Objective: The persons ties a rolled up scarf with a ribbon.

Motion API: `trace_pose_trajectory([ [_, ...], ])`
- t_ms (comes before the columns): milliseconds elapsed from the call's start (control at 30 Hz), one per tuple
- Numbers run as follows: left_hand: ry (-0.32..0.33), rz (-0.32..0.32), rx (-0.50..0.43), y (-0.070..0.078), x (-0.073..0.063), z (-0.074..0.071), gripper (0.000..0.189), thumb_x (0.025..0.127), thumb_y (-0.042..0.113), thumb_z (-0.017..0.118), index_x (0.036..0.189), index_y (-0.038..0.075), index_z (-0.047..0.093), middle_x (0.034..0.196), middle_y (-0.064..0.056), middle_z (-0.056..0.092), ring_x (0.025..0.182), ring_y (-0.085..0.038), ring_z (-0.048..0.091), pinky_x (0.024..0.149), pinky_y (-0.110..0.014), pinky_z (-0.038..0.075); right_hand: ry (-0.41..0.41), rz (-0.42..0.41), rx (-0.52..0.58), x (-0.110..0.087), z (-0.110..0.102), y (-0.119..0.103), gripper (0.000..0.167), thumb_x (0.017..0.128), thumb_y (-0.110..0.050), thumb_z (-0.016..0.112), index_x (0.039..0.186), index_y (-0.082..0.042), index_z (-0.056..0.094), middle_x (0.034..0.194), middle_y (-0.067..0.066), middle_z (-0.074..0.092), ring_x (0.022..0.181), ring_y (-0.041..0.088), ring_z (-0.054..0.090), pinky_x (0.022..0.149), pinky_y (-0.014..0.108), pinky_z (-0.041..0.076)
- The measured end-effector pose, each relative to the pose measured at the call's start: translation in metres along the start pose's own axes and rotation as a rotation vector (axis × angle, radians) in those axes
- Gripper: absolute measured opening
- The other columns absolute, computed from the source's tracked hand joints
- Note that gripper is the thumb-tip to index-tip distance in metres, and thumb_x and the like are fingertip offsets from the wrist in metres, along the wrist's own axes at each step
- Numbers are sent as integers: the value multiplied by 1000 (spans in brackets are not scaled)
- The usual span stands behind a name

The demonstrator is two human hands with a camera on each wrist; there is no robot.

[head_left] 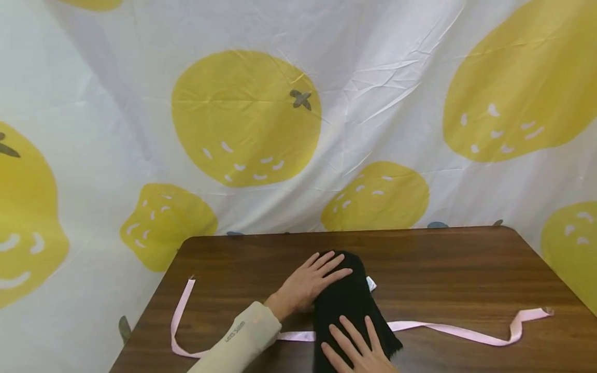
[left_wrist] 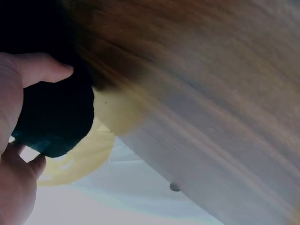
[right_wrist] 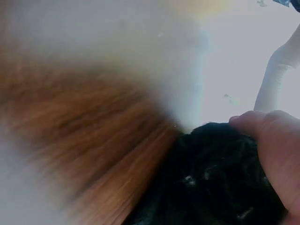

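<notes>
A folded black cloth (head_left: 342,300), soft and knit-looking, lies lengthwise on the brown table, rounded at its far end. My left hand (head_left: 303,284) rests on that far end with fingers spread. Nearer to me, my right hand (head_left: 358,349) lies on the lower part, its fingers straight. Beneath the cloth passes a pink ribbon (head_left: 445,327), coming out on both sides. A small white tag (head_left: 371,283) pokes out at the right edge. The left wrist view has the thumb over the black cloth (left_wrist: 58,110); the right wrist view shows the cloth's bunched surface (right_wrist: 215,173) beside the thumb.
The wooden table (head_left: 443,269) has rounded far corners. A white curtain with yellow lemons (head_left: 247,119) hangs right behind it. The ribbon's left end (head_left: 179,311) curves toward the far side; its right end (head_left: 529,314) bends up near the table's right edge.
</notes>
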State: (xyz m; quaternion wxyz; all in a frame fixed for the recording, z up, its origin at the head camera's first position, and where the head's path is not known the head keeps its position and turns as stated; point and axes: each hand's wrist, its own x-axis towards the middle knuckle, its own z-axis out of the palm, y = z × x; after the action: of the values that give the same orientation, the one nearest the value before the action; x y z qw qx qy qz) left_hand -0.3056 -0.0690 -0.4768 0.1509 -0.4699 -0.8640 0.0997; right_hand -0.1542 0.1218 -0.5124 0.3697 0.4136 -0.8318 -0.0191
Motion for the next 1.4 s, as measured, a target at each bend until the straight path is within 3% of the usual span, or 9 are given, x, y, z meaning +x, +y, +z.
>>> trace_pose_trajectory([
  [200, -18, -52, 18, 2, -6, -5, 104, 80, 32, 83, 159, 28, 15, 165, -5, 18, 149, -26, 24, 117, -43, 29, 13, 32, 38, 2, -2, -2, 57, 102, -63, 20, 130, -27, 55, 138, 7, 48, 136, 30, 28, 118, 55, -10],
  [400, -12, -89, -33, 4, -14, -13, 109, 77, 42, 84, 158, 26, 14, 164, -8, 21, 147, -28, 29, 115, -45, 32, 16, 36, 47, 5, -5, -2, 55, 102, -63, 22, 129, -29, 56, 138, 6, 48, 132, 29, 34, 119, 53, -9],
  [567, -42, -120, -86, 3, -18, -21, 104, 80, 35, 82, 159, 26, 15, 163, -7, 24, 146, -26, 31, 115, -44, 32, 41, 35, 68, 8, -8, 0, 55, 103, -61, 21, 127, -28, 57, 137, 6, 50, 131, 28, 36, 119, 52, -7],
  [767, -7, -128, -169, 0, -27, -28, 86, 86, 23, 75, 156, 21, 26, 159, -7, 34, 143, -26, 37, 113, -45, 36, 49, 30, 90, 12, -14, 7, 59, 102, -64, 20, 129, -25, 56, 137, 8, 49, 130, 29, 37, 119, 51, -5],
  [967, 55, -142, -210, -5, -38, -33, 73, 85, 25, 76, 149, 15, 42, 148, -9, 49, 137, -27, 46, 113, -40, 36, 57, 35, 166, 17, -26, 25, 71, 98, -70, 19, 131, -18, 55, 134, 12, 51, 126, 27, 43, 120, 41, -3],
  [1133, 85, -188, -270, -8, -49, -36, 60, 84, 25, 77, 139, 12, 54, 133, -7, 60, 123, -23, 56, 102, -37, 47, 118, 92, 299, 20, -37, 39, 63, 98, -64, 41, 129, -12, 59, 132, 14, 55, 121, 28, 48, 119, 34, 9],
  [1233, 69, -216, -345, -9, -55, -37, 53, 87, 24, 75, 134, 11, 57, 127, -6, 62, 117, -22, 59, 95, -37, 51, 140, 169, 369, 20, -43, 47, 57, 95, -58, 54, 129, -12, 60, 132, 11, 55, 119, 27, 50, 113, 33, 19],
  [1400, 23, -255, -505, -13, -64, -35, 44, 90, 23, 72, 130, 9, 59, 124, -6, 64, 115, -22, 59, 93, -38, 52, 176, 314, 449, 16, -48, 64, 48, 91, -42, 70, 127, -12, 62, 129, 6, 57, 115, 23, 52, 99, 33, 32],
])
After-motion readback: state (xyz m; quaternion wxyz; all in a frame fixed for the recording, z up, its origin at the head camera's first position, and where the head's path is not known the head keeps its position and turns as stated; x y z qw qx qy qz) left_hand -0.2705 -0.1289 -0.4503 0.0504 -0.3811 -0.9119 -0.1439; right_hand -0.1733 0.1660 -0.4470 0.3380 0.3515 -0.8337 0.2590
